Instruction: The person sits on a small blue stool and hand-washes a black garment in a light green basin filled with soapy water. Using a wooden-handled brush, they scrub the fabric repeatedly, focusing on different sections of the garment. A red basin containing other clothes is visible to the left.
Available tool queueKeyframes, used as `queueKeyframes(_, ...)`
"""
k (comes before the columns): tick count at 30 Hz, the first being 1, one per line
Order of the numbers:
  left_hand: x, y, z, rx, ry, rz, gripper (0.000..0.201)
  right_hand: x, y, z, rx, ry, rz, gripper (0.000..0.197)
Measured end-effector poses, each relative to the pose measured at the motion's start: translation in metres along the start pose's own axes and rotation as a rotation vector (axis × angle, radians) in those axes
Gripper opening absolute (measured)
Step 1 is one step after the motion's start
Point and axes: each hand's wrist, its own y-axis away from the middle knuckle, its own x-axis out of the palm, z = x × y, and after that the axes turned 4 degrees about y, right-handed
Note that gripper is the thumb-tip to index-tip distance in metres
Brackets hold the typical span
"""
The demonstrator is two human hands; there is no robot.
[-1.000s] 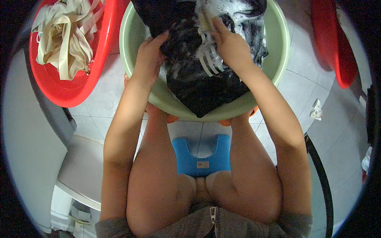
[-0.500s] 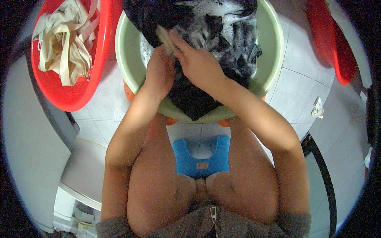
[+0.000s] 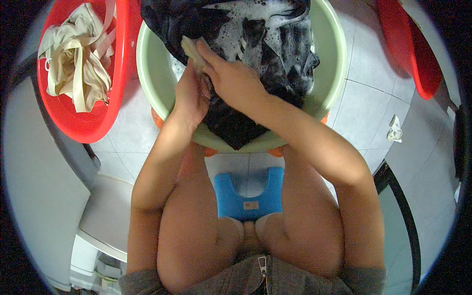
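Note:
A pale green basin [image 3: 327,73] holds a dark wet garment [image 3: 260,39] covered in soap suds; part of the cloth hangs over the basin's near rim. My left hand [image 3: 189,96] grips a fold of the dark garment at the near left of the basin. My right hand [image 3: 231,78] lies across it, pinching the same fold and a pale strip of fabric [image 3: 191,49] between fingers and thumb. Both hands touch each other over the cloth.
A red tub [image 3: 105,108] at upper left holds cream-coloured cloth [image 3: 78,59]. Another red tub [image 3: 413,49] stands at upper right. I sit on a blue stool [image 3: 248,194] on grey floor tiles. A crumpled white scrap [image 3: 394,129] lies on the tiles at right.
My hands, apart on the garment a second ago, have come together at the basin's left side. My right hand crossed leftward over the cloth and the pale strip moved with it.

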Motion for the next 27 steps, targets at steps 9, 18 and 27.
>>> queueKeyframes(9,0.065,0.01,-0.017,0.104,0.064,-0.396,0.034,-0.003,0.075,-0.01,0.112,0.06,0.245,0.06)
queueKeyframes(18,0.063,0.012,-0.008,0.015,0.091,-0.387,0.025,0.001,-0.014,-0.001,0.016,-0.048,0.007,0.051)
queueKeyframes(27,0.015,0.012,-0.017,0.08,0.009,-0.371,0.023,-0.007,0.068,-0.001,0.067,-0.012,0.167,0.058)
